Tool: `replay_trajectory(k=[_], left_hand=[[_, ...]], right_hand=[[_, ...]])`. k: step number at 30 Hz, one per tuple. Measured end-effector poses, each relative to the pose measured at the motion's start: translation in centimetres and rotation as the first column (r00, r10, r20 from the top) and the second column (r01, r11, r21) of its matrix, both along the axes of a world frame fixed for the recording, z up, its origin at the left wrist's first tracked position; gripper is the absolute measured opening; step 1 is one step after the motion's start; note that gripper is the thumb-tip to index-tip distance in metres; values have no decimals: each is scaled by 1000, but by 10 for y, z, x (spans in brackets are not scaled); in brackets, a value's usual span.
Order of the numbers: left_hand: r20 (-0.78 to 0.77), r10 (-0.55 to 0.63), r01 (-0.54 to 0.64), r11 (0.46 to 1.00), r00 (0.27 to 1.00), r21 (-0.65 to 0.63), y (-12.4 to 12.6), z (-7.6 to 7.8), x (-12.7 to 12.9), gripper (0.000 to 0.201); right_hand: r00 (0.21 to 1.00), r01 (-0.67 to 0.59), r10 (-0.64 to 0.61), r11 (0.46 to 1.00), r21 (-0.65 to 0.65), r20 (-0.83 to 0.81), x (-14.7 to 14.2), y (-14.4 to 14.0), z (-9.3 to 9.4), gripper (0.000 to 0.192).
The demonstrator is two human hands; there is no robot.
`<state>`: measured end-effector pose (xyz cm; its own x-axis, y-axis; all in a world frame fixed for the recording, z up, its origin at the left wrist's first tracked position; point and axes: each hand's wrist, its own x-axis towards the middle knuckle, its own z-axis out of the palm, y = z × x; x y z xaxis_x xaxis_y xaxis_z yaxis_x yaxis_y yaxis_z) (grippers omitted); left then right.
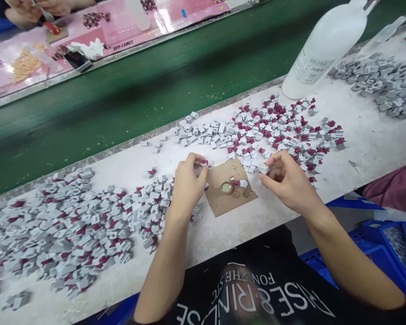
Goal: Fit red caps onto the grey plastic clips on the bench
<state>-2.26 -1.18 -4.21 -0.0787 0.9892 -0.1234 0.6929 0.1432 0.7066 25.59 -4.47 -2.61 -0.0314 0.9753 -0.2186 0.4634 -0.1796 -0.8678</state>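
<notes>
My left hand (188, 183) pinches a small grey part with a dark red face (205, 162) at the left edge of a brown cardboard square (223, 203). My right hand (286, 178) holds another small grey part (263, 169) between thumb and fingers just right of the cardboard. On the cardboard lie a small round gold-rimmed piece (227, 187) and a loose grey part (243, 183). A large heap of grey and red parts (71, 225) spreads to the left. A looser scatter of the same parts (274, 128) lies beyond both hands.
A white plastic bottle (325, 45) stands at the back right, beside a pile of plain grey parts (382, 83). A green conveyor belt (138, 90) runs behind the white bench. Across it, another person's hands (37, 9) work over a pink surface. Blue bins (389, 243) sit lower right.
</notes>
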Motion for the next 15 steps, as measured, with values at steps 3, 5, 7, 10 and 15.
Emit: replay_trajectory(k=[3, 5, 7, 10, 15], left_hand=[[-93, -4, 8, 999, 996, 49, 2, -2, 1, 15], [-139, 18, -6, 997, 990, 83, -5, 0, -2, 22], [-164, 17, -1, 995, 986, 98, -17, 4, -6, 27], [-237, -95, 116, 990, 967, 77, -39, 12, -12, 26], [-308, -203, 219, 975, 930, 20, -57, 15, -12, 22]], right_hand=[[995, -18, 16, 1000, -16, -94, -5, -1, -2, 34], [990, -43, 40, 999, -24, -133, -8, 0, 0, 35], [986, -30, 31, 1000, 9, -162, -10, 0, 2, 35], [977, 5, 6, 999, 49, -212, -12, -1, 4, 38], [935, -44, 25, 998, -48, -354, -15, -2, 2, 40]])
